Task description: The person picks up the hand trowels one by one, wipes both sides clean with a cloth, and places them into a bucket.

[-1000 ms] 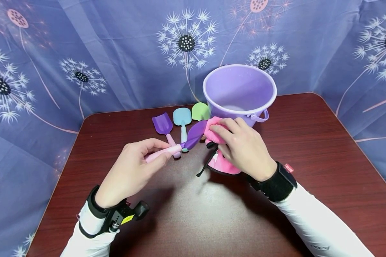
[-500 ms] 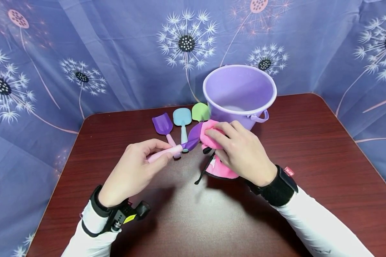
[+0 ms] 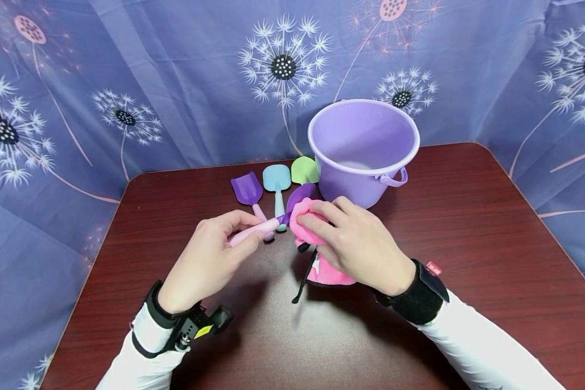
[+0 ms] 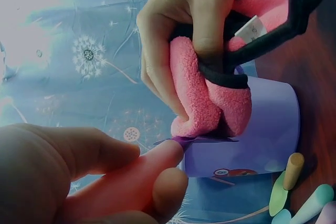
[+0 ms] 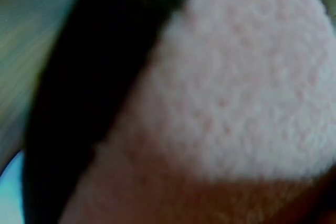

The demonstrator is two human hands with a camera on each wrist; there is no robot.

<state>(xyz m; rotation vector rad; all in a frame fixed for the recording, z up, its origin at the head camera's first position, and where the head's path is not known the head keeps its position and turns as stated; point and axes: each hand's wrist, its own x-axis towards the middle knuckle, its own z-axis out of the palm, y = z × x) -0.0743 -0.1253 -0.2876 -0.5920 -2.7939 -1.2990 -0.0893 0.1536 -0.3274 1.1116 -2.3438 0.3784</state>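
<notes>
My left hand (image 3: 202,257) grips the pink handle of a toy shovel (image 3: 253,231), whose purple blade points away to the right, above the table. With my right hand (image 3: 368,246) I hold a fluffy pink cloth (image 3: 303,219) with black trim and a dangling black strap. The bunched cloth overlaps the lower blade near the handle. From the left wrist, the pink cloth (image 4: 197,95) sits right at the blade, with a white tag on its loose part. The cloth (image 5: 247,87) fills most of the right wrist view, blurred.
A lilac bucket (image 3: 348,187) stands upright at the back right, its handle folded down. Left of it lie a green shovel (image 3: 304,169), a blue shovel (image 3: 276,179) and another purple shovel (image 3: 247,189). A patterned curtain (image 3: 200,81) hangs behind the table.
My right hand has drawn the cloth toward me and to the left, from the blade's tip down near the handle. The left hand has shifted slightly right.
</notes>
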